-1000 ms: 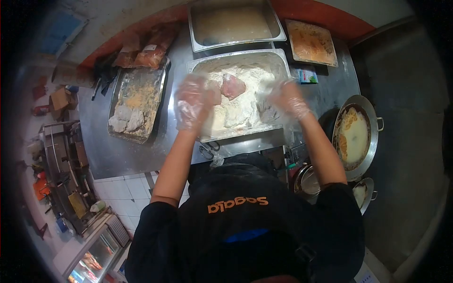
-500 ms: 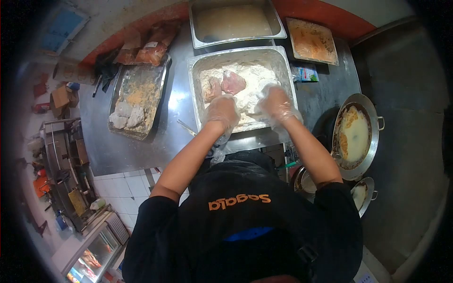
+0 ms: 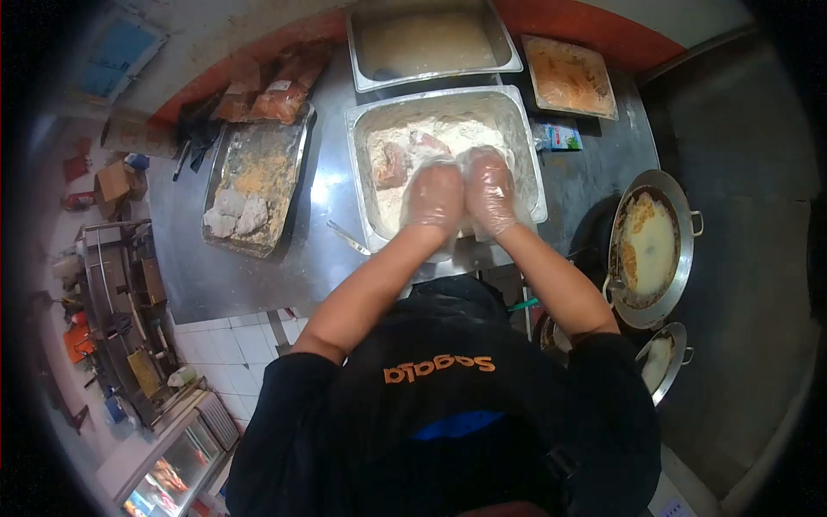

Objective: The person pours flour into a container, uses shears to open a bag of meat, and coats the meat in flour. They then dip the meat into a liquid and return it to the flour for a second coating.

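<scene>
My left hand (image 3: 435, 196) and my right hand (image 3: 491, 185), both in clear plastic gloves, are side by side over the front half of a deep metal pan (image 3: 536, 177) of white flour (image 3: 469, 132). The fingers point down into the flour, and their tips are hidden behind the backs of the hands. One piece of raw meat (image 3: 390, 165) lies at the pan's left, beside my left hand. Another piece (image 3: 426, 141), partly covered in flour, shows just beyond my fingers.
At the left, a metal tray (image 3: 294, 172) carries floured pieces (image 3: 238, 212). Behind the pan stands a tub of cloudy liquid (image 3: 426, 43). Tongs (image 3: 348, 238) lie left of the pan. A crumb-coated tray (image 3: 570, 76) and a large wok (image 3: 648, 250) are at the right.
Both hands have come together near the pan's middle, my left moving right and my right slightly left. The farther meat piece now has more flour on it and is partly hidden.
</scene>
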Motion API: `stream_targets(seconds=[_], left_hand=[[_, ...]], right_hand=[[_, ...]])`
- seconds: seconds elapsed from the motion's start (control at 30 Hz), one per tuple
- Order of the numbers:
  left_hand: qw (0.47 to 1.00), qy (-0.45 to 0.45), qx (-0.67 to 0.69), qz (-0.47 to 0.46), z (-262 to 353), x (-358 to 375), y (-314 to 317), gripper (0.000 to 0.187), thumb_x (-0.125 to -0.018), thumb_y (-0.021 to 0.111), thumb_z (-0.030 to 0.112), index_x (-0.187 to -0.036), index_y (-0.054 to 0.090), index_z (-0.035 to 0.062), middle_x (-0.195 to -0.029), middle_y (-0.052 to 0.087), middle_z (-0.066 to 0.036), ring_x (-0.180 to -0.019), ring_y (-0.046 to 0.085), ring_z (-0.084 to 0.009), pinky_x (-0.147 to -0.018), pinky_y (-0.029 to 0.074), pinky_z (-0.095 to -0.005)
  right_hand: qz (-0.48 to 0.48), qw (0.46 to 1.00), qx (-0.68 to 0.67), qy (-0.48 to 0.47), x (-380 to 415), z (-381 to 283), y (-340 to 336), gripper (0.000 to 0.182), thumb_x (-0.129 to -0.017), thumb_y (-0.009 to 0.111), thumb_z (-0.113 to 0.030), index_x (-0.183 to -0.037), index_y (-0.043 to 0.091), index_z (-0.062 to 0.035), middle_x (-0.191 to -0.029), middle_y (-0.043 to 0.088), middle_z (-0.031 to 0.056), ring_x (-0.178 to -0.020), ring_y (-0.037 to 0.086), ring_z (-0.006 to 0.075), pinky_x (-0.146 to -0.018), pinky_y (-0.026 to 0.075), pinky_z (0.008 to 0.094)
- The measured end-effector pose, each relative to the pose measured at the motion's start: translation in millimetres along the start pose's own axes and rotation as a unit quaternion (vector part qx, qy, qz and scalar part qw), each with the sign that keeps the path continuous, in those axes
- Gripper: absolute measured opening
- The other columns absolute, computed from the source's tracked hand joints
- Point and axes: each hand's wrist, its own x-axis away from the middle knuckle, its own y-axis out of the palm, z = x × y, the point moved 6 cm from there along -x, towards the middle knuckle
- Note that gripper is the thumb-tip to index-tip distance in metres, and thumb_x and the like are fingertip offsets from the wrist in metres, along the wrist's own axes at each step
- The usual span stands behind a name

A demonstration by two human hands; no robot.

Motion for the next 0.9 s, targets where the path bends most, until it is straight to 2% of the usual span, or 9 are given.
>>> stream_targets(seconds=[0.13,0.2,0.27,0.4,0.57,0.6,0.67,0.87,0.9], left_hand=[[0.998,0.011,0.043,0.035,-15.4,8.5,-5.5,0.010,-0.070,0.060,0.008,-0.071,0.065,-0.0012,-0.076,0.063,-0.025,-0.073,0.063,-0.0387,-0.073,0.051,-0.0453],[0.998,0.033,0.001,-0.057,2.1,6.2,16.5,0.011,-0.070,0.062,0.010,-0.068,0.063,-0.0007,-0.075,0.062,-0.023,-0.073,0.062,-0.0374,-0.074,0.050,-0.0450],[0.998,-0.032,0.037,-0.041,-13.0,4.3,0.7,0.012,-0.073,0.059,0.009,-0.071,0.064,-0.0011,-0.077,0.063,-0.023,-0.075,0.063,-0.0372,-0.075,0.050,-0.0447],[0.999,0.044,0.009,-0.010,11.9,7.7,3.4,0.014,-0.074,0.058,0.009,-0.075,0.068,-0.0011,-0.079,0.065,-0.022,-0.077,0.064,-0.0373,-0.076,0.050,-0.0447],[0.999,0.002,-0.020,-0.035,8.9,2.0,2.5,0.015,-0.073,0.058,0.009,-0.068,0.069,0.0004,-0.077,0.065,-0.023,-0.074,0.066,-0.0361,-0.070,0.052,-0.0429],[0.998,0.004,-0.029,-0.056,19.2,5.7,4.7,0.014,-0.073,0.062,0.011,-0.070,0.069,-0.0006,-0.076,0.065,-0.022,-0.075,0.066,-0.0367,-0.073,0.053,-0.0428],[0.997,-0.031,0.032,-0.057,-0.5,1.4,-0.9,0.016,-0.071,0.061,0.012,-0.074,0.066,-0.0035,-0.081,0.064,-0.025,-0.076,0.064,-0.0381,-0.075,0.052,-0.0445],[0.998,-0.056,0.026,-0.029,-36.7,7.7,-32.0,0.030,-0.070,0.068,0.022,-0.081,0.064,-0.0060,-0.083,0.062,-0.026,-0.082,0.062,-0.0392,-0.078,0.051,-0.0456],[0.998,-0.001,0.027,0.054,-30.1,5.5,-48.6,0.026,-0.073,0.065,0.020,-0.079,0.065,-0.0052,-0.081,0.064,-0.023,-0.079,0.063,-0.0375,-0.079,0.051,-0.0438]], right_hand=[[-0.089,0.983,-0.068,0.149,-1.6,22.4,-12.2,0.013,-0.071,0.061,-0.010,-0.080,0.060,-0.0010,-0.082,0.061,0.0206,-0.082,0.061,0.0364,-0.072,0.050,0.0430],[-0.006,0.999,0.014,0.033,5.7,4.1,6.6,0.010,-0.072,0.061,-0.009,-0.078,0.058,-0.0015,-0.079,0.059,0.0183,-0.079,0.060,0.0344,-0.070,0.049,0.0432],[-0.071,0.991,-0.070,0.084,4.2,21.9,-0.7,0.011,-0.072,0.062,-0.010,-0.077,0.058,-0.0020,-0.079,0.058,0.0187,-0.078,0.059,0.0352,-0.070,0.049,0.0426],[-0.038,0.996,-0.006,0.086,11.8,10.4,-7.4,0.014,-0.070,0.064,-0.012,-0.078,0.058,-0.0011,-0.079,0.058,0.0197,-0.079,0.059,0.0367,-0.071,0.049,0.0425],[-0.049,0.989,-0.036,0.138,5.2,28.4,-0.7,0.016,-0.068,0.065,-0.010,-0.079,0.058,-0.0010,-0.081,0.059,0.0212,-0.080,0.059,0.0381,-0.071,0.048,0.0426],[0.032,0.961,-0.216,0.167,13.9,25.9,4.4,0.018,-0.067,0.066,-0.011,-0.079,0.059,0.0001,-0.081,0.059,0.0225,-0.079,0.059,0.0391,-0.072,0.048,0.0437],[-0.034,0.992,-0.053,0.106,4.3,23.0,-10.6,0.020,-0.067,0.067,-0.013,-0.079,0.059,0.0004,-0.080,0.059,0.0220,-0.079,0.059,0.0392,-0.072,0.048,0.0441],[0.016,0.994,-0.058,0.094,1.7,60.8,-37.7,0.034,-0.063,0.072,-0.018,-0.089,0.063,0.0025,-0.083,0.063,0.0217,-0.079,0.062,0.0370,-0.074,0.049,0.0418],[-0.029,0.989,-0.069,0.125,-6.0,69.4,-41.8,0.037,-0.065,0.072,-0.017,-0.094,0.063,0.0047,-0.084,0.064,0.0214,-0.078,0.063,0.0343,-0.075,0.049,0.0388]])
